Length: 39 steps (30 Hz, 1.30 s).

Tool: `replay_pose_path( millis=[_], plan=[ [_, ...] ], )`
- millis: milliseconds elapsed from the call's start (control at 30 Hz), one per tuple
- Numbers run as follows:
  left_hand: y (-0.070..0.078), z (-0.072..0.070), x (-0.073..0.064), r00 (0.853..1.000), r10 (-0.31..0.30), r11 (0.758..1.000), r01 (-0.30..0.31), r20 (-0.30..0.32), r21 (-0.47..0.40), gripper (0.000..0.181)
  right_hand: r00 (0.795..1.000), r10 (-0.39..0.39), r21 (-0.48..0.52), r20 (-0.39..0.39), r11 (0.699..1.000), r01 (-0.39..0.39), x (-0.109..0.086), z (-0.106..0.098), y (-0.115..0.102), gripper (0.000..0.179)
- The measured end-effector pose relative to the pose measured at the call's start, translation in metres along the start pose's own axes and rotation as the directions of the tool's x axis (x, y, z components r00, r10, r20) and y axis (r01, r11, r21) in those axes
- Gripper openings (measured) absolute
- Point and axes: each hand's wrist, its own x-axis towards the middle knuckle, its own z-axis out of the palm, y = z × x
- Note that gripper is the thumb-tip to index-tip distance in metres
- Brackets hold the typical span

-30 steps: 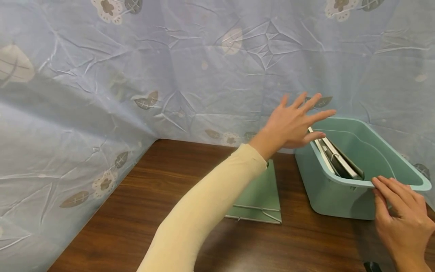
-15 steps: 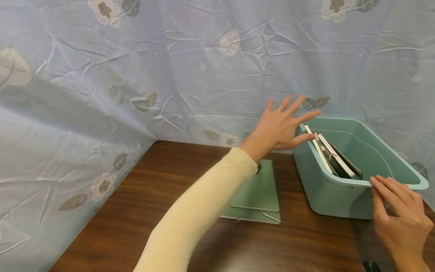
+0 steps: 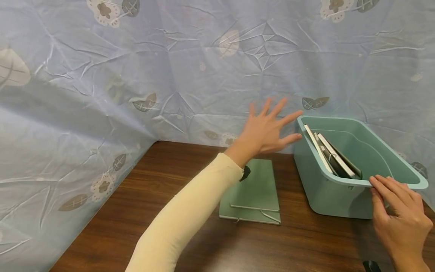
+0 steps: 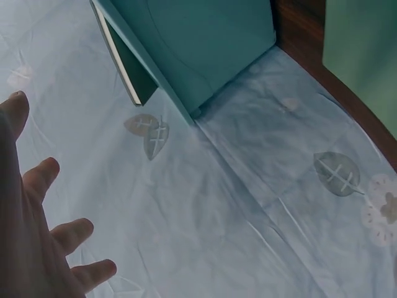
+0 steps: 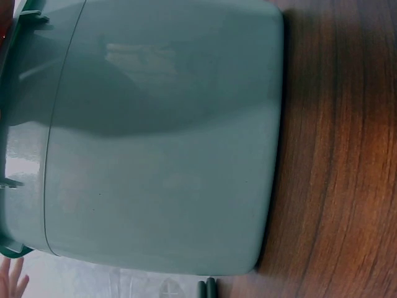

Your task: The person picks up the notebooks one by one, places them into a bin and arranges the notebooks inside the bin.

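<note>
My left hand (image 3: 263,130), fingers spread wide, hovers in the air between the bin and the back wall covering, holding nothing. Its fingertips also show at the left of the left wrist view. The right hand (image 3: 402,213) grips the near rim of the teal plastic bin (image 3: 340,198), fingers over the edge and thumb on the outer wall. Inside the bin, several notebooks (image 3: 340,158) with pale page edges lean against the left side. Two green notebooks (image 3: 259,189) lie stacked on the table below my left forearm, which partly covers them.
A wrinkled blue sheet (image 3: 204,75) with leaf and flower prints hangs behind and to the left of the brown wooden table (image 3: 136,211). A small black object (image 3: 371,266) shows at the bottom edge near my right wrist.
My left hand has moved left, away from above the bin's left rim, with fingers still spread. More of the green notebooks shows. The right hand stays on the rim.
</note>
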Motion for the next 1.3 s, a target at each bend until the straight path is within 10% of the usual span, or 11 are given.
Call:
replay_pose_path(
  millis=[867, 1300],
  plan=[
    [-0.058, 0.050, -0.087, 0.995, -0.076, 0.985, 0.066, -0.058, -0.158, 0.069, 1.000, 0.014, -0.009, -0.003, 1.000, -0.014, -0.002, 0.001, -0.001, 0.024],
    [-0.064, 0.067, -0.115, 0.990, -0.122, 0.962, 0.100, -0.071, -0.253, 0.069, 1.000, 0.008, -0.004, -0.004, 1.000, -0.008, -0.003, 0.002, 0.001, 0.025]
  ],
)
